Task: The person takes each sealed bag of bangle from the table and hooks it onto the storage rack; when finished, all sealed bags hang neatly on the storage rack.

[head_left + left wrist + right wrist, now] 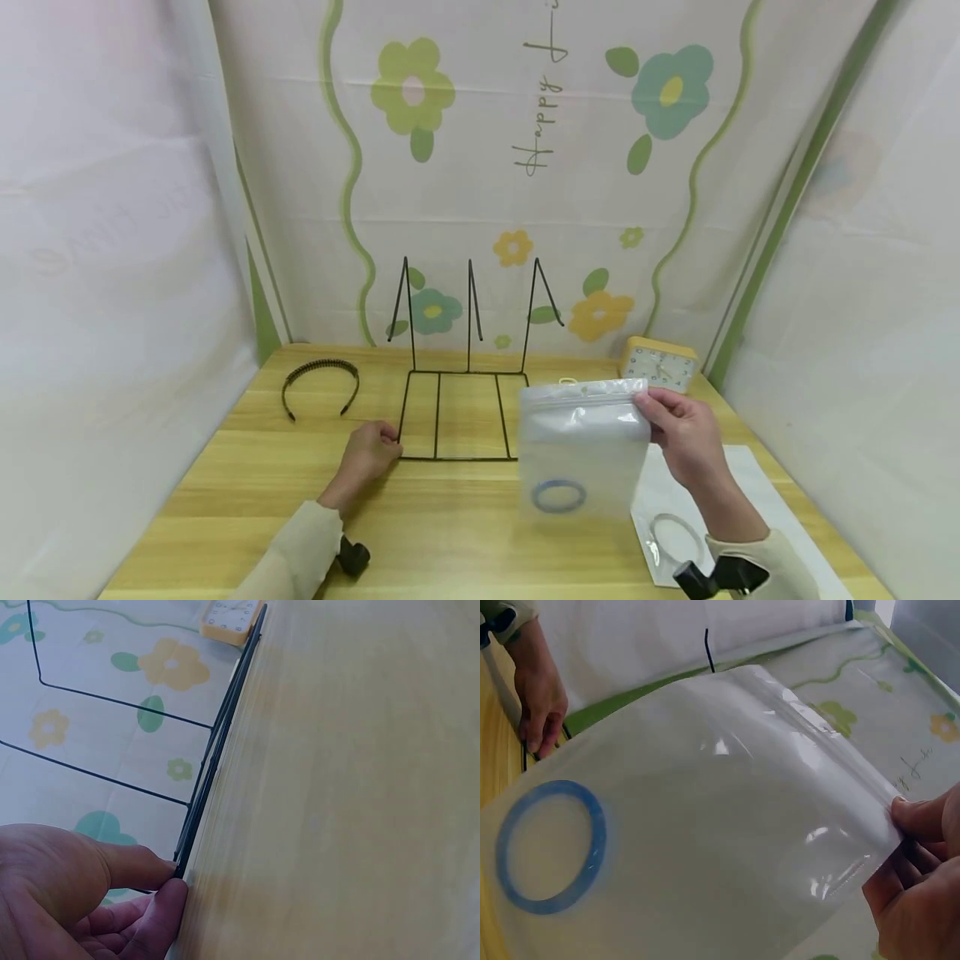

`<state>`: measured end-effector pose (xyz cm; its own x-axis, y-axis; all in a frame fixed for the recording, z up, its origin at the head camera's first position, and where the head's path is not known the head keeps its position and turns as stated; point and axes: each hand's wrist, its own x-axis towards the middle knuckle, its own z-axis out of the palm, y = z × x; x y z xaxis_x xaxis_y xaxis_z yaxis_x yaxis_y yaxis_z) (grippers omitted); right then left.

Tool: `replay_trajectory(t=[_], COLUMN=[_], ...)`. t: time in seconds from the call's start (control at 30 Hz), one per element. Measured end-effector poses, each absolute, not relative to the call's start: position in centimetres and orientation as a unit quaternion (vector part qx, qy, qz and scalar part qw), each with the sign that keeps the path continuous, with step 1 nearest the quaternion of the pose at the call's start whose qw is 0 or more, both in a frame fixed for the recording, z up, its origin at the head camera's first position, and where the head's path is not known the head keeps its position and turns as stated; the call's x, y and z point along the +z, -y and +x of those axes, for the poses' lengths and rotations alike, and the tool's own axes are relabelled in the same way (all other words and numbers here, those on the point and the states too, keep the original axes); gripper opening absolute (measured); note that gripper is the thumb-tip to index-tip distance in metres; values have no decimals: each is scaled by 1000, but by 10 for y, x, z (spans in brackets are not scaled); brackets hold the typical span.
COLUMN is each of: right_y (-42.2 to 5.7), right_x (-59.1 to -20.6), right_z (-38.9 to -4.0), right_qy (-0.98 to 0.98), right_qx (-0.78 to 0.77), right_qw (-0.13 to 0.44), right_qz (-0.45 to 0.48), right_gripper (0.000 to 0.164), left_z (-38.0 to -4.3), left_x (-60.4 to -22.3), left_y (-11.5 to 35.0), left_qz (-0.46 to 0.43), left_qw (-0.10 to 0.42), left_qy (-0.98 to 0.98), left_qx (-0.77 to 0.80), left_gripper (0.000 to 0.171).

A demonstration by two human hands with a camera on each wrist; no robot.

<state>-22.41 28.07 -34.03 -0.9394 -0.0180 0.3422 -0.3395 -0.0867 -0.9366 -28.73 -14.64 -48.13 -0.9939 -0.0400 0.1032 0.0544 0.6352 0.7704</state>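
My left hand (367, 454) pinches the near left corner of a black wire rack (457, 458) between thumb and fingers; the left wrist view shows this grip closely. The rack has a flat base on the table and three bent prongs rising at the back. With thumb and fingers, my right hand (686, 437) holds a translucent zip bag (585, 450) by its upper right corner. The bag hangs in front of the rack's right side and hides part of it. Low inside the bag is a blue ring (598, 832), seen clearly in the right wrist view.
A dark headband (322, 363) lies at the back left of the wooden table (450, 542). The yellow clock (660, 367) stands at the back right. Under my right arm lies a white sheet (750, 483) with a pale ring on it. Printed fabric walls enclose the table.
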Motion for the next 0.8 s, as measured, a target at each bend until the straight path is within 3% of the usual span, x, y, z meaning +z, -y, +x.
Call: replay_trajectory(t=[0.27, 0.6, 0.8], right_y=[-230, -190, -164], right_x=[-330, -331, -327], right_z=[-239, -255, -257], right_qy=[631, 636, 645], right_qx=[732, 721, 726], right_qw=[135, 84, 64], right_qz=[219, 259, 231], right_gripper=[24, 17, 12], left_z=[-286, -283, -279], left_x=[-482, -485, -488], left_y=[147, 143, 142], left_qz=[4, 1, -3], left_qw=[56, 58, 60], left_qy=[899, 899, 899], left_qx=[-435, -434, -433], left_gripper=[19, 15, 15])
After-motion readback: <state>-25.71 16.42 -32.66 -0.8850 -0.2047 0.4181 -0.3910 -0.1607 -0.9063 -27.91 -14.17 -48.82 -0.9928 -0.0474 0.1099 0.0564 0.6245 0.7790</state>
